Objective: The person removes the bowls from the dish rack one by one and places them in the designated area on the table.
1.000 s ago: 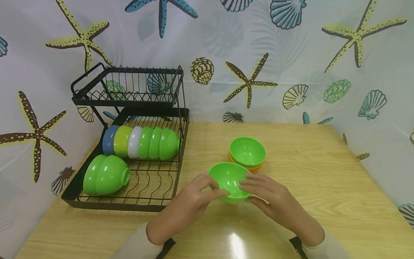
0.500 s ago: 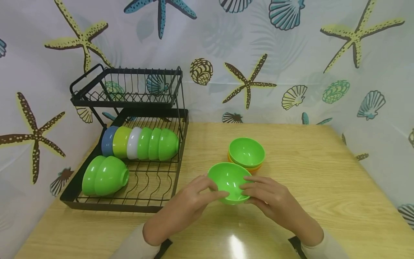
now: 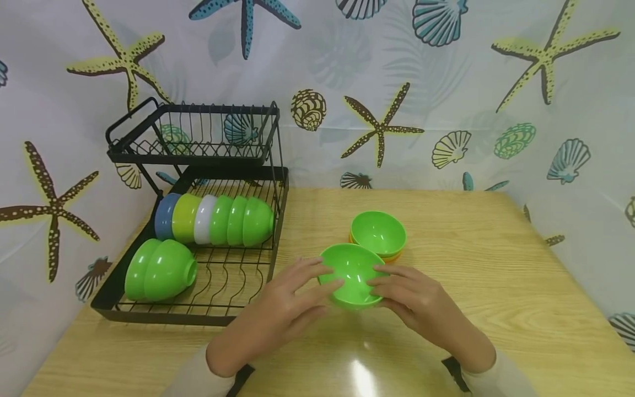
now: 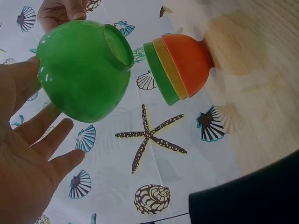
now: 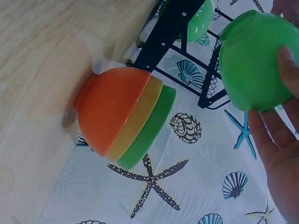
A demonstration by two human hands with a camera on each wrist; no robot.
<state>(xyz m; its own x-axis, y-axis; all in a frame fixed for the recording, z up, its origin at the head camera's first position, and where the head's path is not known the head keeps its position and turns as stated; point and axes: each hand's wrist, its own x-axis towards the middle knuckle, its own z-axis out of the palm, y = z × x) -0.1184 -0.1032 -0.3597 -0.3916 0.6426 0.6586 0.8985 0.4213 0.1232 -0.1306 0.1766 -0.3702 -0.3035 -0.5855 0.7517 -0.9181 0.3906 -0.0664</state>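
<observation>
A green bowl, tilted toward me, hangs above the table between the two hands. My right hand pinches its right rim, thumb on the outside wall and fingers over the inside. On the left side, my left hand has its fingers spread and fairly straight, fingertips overlapping the rim in the head view. The left wrist view shows that palm beside the bowl's outer wall. Just behind the raised bowl stands a nested stack, with a green bowl on top and yellow and orange bowls beneath.
On the left stands a black two-tier dish rack. Its lower tier holds a row of blue, yellow, white and green bowls, with two more green bowls in front. A patterned cloth hangs behind the wooden table.
My left hand's fingers have loosened from the bowl and straightened, and the hand has shifted slightly left. The bowl has risen a little, still in the right hand.
</observation>
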